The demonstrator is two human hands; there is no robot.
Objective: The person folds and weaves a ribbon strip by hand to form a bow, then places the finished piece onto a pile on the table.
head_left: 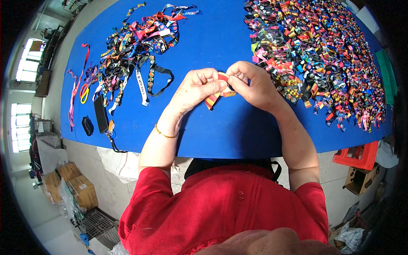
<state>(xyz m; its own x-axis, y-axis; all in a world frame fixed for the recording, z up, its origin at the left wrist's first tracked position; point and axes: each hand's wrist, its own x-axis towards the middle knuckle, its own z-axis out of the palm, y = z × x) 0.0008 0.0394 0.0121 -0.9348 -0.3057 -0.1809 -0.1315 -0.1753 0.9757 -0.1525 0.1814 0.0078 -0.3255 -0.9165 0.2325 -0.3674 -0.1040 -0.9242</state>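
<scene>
Over the middle of the blue table, both my hands meet on a short red and yellow patterned ribbon strap (211, 102). My left hand (199, 87) pinches it between thumb and forefinger, and its end hangs below the fingers. My right hand (253, 86) is closed on the other part of the strap, thumb and forefinger pressed together close to the left thumb. Part of the strap is hidden behind the fingers. To the left lies a loose heap of printed lanyard straps (140, 42). A large pile of small folded straps (314, 59) spreads over the right side.
Left on the blue table (204, 42) lie yellow-handled scissors (85, 93), a dark phone (101, 114) and a small black pouch (87, 126). A red plastic stool (357, 156) stands beyond the near right edge. Cardboard boxes (83, 191) sit on the floor at lower left.
</scene>
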